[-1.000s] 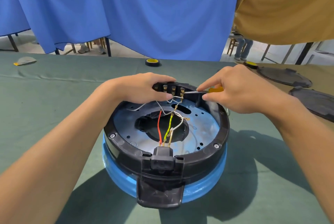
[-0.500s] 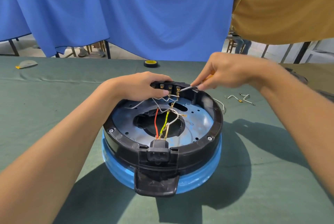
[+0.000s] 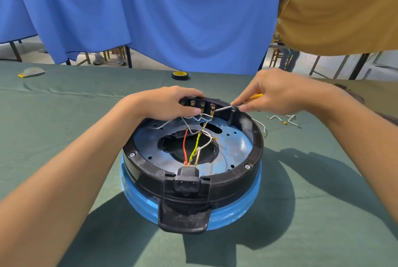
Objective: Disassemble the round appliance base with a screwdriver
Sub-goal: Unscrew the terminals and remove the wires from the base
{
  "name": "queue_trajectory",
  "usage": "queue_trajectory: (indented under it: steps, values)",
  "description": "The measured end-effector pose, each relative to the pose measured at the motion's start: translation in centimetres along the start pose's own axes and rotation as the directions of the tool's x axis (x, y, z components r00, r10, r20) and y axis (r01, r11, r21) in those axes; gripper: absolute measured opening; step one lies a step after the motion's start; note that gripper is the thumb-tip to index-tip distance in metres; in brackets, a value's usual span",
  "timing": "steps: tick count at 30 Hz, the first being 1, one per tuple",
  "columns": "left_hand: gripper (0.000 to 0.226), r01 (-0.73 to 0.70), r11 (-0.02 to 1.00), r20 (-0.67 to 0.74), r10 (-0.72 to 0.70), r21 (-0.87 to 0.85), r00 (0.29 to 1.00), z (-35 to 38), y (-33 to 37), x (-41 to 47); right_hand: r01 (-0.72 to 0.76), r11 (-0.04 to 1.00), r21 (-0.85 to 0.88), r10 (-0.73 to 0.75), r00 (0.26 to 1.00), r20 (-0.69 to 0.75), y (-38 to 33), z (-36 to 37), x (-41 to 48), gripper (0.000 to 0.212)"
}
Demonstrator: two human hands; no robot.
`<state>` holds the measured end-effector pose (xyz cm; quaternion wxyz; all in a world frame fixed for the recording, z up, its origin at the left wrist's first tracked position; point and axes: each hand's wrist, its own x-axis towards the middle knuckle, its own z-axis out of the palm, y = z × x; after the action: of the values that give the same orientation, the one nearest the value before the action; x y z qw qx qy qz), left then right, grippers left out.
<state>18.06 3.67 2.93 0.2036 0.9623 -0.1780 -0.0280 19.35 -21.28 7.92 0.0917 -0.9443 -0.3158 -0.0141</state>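
So, left hand (image 3: 170, 103): fingers curled over the terminal block (image 3: 202, 104) at the far rim, gripping it.
round appliance base (image 3: 255, 150): centred on the green table (image 3: 64, 115); black ring over a blue skirt, blue plate inside, red, yellow-green and white wires.
screwdriver (image 3: 225, 108): tip at the rightmost terminal.
right hand (image 3: 277, 92): pinches the screwdriver's yellow handle.

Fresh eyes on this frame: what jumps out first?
The round appliance base sits mid-table, opened up, with red, yellow-green and white wires running from its near socket toward a terminal block at the far rim. The left hand holds that block while the right hand pinches a screwdriver, tip at the rightmost terminal. Loose wire offcuts lie on the green cloth to the right.
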Motion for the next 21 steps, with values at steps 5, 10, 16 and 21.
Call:
queue_trajectory:
  steps: [5, 10, 16, 21]
  values:
    - [0.045, 0.02, 1.0, -0.004, -0.02, 0.015, 1.0, 0.0, 0.1, -0.1, 0.045, 0.999, -0.006, -0.046, 0.998, -0.035, -0.3, 0.9, -1.1, 0.019]
    - [0.044, 0.027, 1.0, -0.004, -0.027, 0.017, 1.0, 0.0, 0.3, -0.4, 0.082, 0.996, 0.047, -0.082, 0.997, -0.016, 0.2, 0.7, -1.1, 0.018]
    - [0.044, 0.038, 0.999, 0.008, -0.039, 0.014, 0.999, 0.0, 0.7, -0.6, 0.04, 0.997, 0.059, -0.035, 0.996, -0.086, 0.8, 1.3, -1.5, 0.016]
    - [0.048, 0.057, 0.998, 0.014, -0.058, 0.018, 0.998, -0.1, 0.7, -0.8, 0.025, 1.0, -0.012, -0.026, 0.997, -0.069, -0.6, 2.0, -1.1, 0.018]
